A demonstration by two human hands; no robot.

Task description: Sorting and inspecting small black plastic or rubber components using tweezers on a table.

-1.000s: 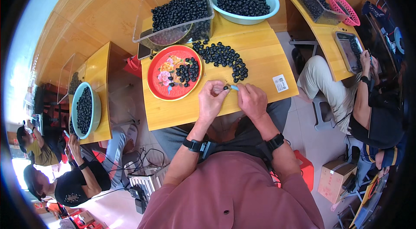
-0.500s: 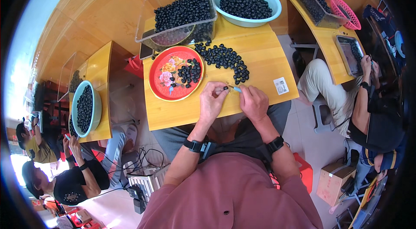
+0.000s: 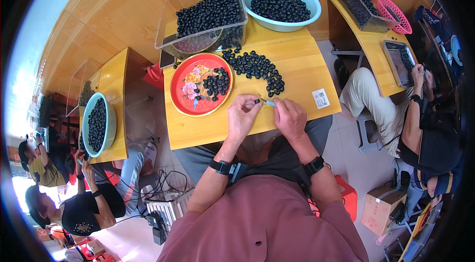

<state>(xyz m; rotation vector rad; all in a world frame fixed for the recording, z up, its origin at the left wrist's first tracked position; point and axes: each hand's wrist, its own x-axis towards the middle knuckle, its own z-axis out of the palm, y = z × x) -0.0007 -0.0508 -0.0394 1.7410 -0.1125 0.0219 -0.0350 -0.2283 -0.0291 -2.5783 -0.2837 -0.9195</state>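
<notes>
From my distant seat I see the wooden surface [image 3: 304,71] spread out beneath and ahead of both sets of fingers. The clear bin [image 3: 167,19] stands on it, far ahead and to the left of them, with a deep bank of dark, round, berry-like pieces inside. The blue basin [image 3: 282,26] sits beside the bin, nearly straight ahead of the right fingers, and it too is loaded with the same pieces. Much closer, just left and ahead of the left fingers, the red tray [image 3: 179,76] carries a small cluster [image 3: 216,84] on its right half; its flowered left half is mostly bare. The loose pile [image 3: 252,66] lies directly ahead of the fingers, its tail curving down near the right ones.

The left hand [image 3: 241,115] has its thumb and finger pinched together on a single berry [image 3: 257,101], held above the near part of the surface. The right hand [image 3: 291,118] has its fingers closed around a slim blue tool [image 3: 270,103], its thin end aimed at that piece; I cannot tell whether they touch.

I judge the step in hand to be tool work on one piece. The next move, to my mind, calls for a firm left pinch and light, exact right-hand pressure, since a slip could reach the left fingertips.
</notes>
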